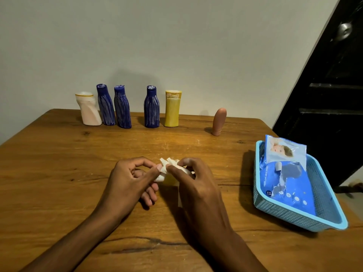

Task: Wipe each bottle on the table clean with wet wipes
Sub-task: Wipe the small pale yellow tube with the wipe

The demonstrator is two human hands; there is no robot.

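While both hands meet over the middle of the wooden table (59, 163), the left hand (127, 179) pinches one end of a crumpled white wet wipe (167, 167) between thumb and forefinger, and the right hand (196, 185) has its fingers curled round the other end. A pale yellowish object shows beneath the wipe, under the right hand; whether it is a bottle cannot be told.

Six bottles stand upright in a row along the far edge, directly ahead of the hands and well apart from them, long axes vertical. From left to right: a white bottle (89, 110), leaning slightly; three blue bottles (106, 107) (122, 108) (151, 107), their sides streaked with pale marks; a yellow bottle (172, 109); and a small pink bottle (218, 122) set apart to the right. The left hand is nearer the white and blue bottles; the right hand is nearer the yellow and pink ones. Any reach runs straight forward across the tabletop.

To the right of the right hand, a light blue basket (294, 218) holds a blue wipes packet (284, 177) bearing a baby's picture. Its printing appears to read "BABY WET WIPES" and "72"; no brand is legible. No bottle label can be read.
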